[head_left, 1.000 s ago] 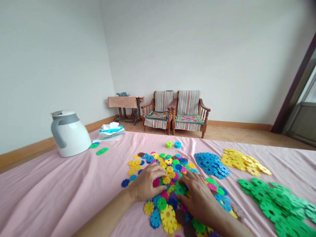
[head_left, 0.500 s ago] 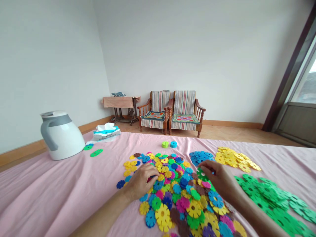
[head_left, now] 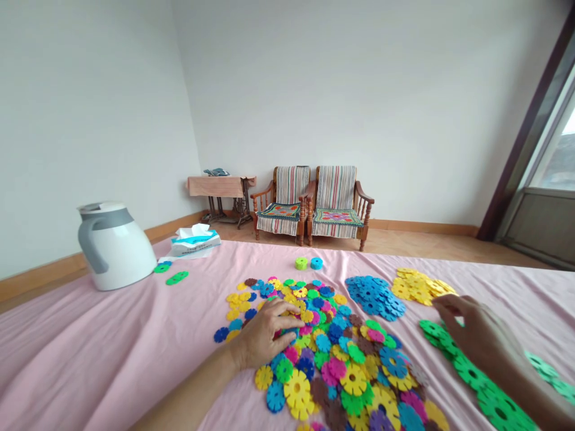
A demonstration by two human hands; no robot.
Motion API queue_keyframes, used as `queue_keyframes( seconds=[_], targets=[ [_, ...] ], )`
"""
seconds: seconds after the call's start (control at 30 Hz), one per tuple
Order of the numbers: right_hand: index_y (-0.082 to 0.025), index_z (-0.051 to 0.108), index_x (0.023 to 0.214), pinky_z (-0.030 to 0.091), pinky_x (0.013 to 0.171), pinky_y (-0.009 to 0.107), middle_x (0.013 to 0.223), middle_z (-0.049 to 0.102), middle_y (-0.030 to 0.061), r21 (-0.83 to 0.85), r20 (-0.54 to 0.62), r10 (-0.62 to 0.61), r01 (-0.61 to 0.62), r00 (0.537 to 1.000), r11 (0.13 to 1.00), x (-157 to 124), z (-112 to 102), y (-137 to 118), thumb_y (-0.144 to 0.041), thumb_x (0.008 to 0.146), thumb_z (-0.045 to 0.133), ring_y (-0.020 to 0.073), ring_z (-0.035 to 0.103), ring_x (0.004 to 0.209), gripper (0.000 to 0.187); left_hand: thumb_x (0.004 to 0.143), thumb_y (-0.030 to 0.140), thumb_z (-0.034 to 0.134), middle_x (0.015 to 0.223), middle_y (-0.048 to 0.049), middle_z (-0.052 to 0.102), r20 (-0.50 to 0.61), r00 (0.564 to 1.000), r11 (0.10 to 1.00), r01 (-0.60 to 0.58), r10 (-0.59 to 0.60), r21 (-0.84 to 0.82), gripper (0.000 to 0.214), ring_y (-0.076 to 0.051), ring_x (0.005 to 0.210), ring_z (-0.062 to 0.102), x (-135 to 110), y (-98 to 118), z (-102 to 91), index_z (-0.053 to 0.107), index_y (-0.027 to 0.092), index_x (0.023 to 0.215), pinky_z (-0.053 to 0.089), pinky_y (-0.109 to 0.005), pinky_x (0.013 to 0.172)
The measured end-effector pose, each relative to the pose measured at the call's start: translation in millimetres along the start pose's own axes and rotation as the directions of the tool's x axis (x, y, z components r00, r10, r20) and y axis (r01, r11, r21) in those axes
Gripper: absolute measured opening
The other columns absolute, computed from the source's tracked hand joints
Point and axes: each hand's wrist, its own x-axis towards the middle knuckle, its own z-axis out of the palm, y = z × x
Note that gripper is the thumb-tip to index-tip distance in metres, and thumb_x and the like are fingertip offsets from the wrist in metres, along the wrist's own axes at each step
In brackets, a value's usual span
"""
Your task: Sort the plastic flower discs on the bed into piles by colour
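Note:
My left hand [head_left: 269,335] rests over the left side of a mixed heap of colorful snowflake discs [head_left: 354,377], fingers spread and touching the discs. Nothing shows in its grasp. Off to the right, my right hand [head_left: 476,335] hovers over a pile of green snowflake discs [head_left: 471,371] and partly hides it. Its thumb and fingers are bent with a gap between them, and no disc is visible at the fingertips. Just beyond its fingertips lies a yellow disc pile [head_left: 417,284]. A blue disc pile [head_left: 372,296] sits left of the yellow one.
A green stack [head_left: 300,263] and a blue stack [head_left: 317,263] of discs stand behind the heap. Some green discs [head_left: 176,278] lie near a white kettle [head_left: 123,251] and a tissue box [head_left: 195,242]. Pink cloth [head_left: 188,329] covers the surface. Two armchairs [head_left: 336,203] stand beyond.
My right hand has moved right from the heap to above the green pile; the green disc it held is no longer seen in its fingers. My left hand has spread its fingers, shifting slightly right.

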Motion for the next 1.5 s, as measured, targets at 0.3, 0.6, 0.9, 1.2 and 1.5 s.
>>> queue_keyframes(
  seconds=[0.3,0.6,0.9,1.2,1.5],
  targets=[
    [-0.025,0.067,0.086,0.042,0.077,0.028,0.089,0.065,0.0021,0.496,0.354,-0.523,0.319,0.775,0.808,-47,8,-164,-0.020,0.084,0.047,0.0179,0.058,0.087,0.020,0.078,0.005,0.051,0.096,-0.0024,0.064,-0.125,0.979,0.985,0.166,-0.159,0.047,0.023,-0.018,0.095,0.055,-2,-19,2.5,0.067,0.021,0.082,0.042,-0.032,0.086],
    [-0.022,0.065,0.099,0.037,0.088,0.029,0.104,0.061,0.0066,0.466,0.388,-0.592,0.404,0.706,0.787,-51,29,-208,-0.010,0.078,0.050,0.0205,0.051,0.102,0.028,0.076,0.005,0.051,0.096,-0.0017,0.065,-0.118,0.983,0.988,0.146,-0.139,0.051,0.022,-0.018,0.096,0.056,-2,-18,3.1,0.066,0.021,0.081,0.041,-0.033,0.086],
    [-0.020,0.065,0.081,0.038,0.079,0.030,0.085,0.064,0.0051,0.372,0.341,-0.577,0.457,0.742,0.808,-52,38,-204,-0.012,0.084,0.048,0.0191,0.056,0.085,0.019,0.078,0.010,0.053,0.092,-0.0026,0.066,-0.117,0.988,0.992,0.107,-0.099,0.060,0.018,-0.020,0.092,0.057,0,-5,1.0,0.066,0.021,0.086,0.040,-0.037,0.088],
    [-0.019,0.047,0.059,0.026,0.048,0.022,0.051,0.043,-0.0050,0.583,0.395,-0.227,-0.052,0.890,0.811,-56,21,-193,-0.021,0.080,0.042,0.0105,0.044,0.050,0.022,0.077,0.041,0.067,0.116,-0.0064,0.058,-0.117,0.993,0.998,0.018,-0.025,-0.063,0.052,-0.021,0.106,0.054,0,25,-0.6,0.051,0.025,0.123,0.044,-0.033,0.094],
    [-0.017,0.047,0.055,0.026,0.047,0.020,0.051,0.038,-0.0060,0.659,0.477,-0.149,-0.241,0.866,0.712,-62,27,-199,-0.025,0.074,0.044,0.0091,0.039,0.052,0.021,0.082,0.046,0.058,0.114,-0.0102,0.060,-0.103,0.994,0.999,-0.033,0.037,0.041,0.048,-0.024,0.107,0.055,-1,34,1.4,0.054,0.021,0.123,0.045,-0.037,0.094]
  ],
)
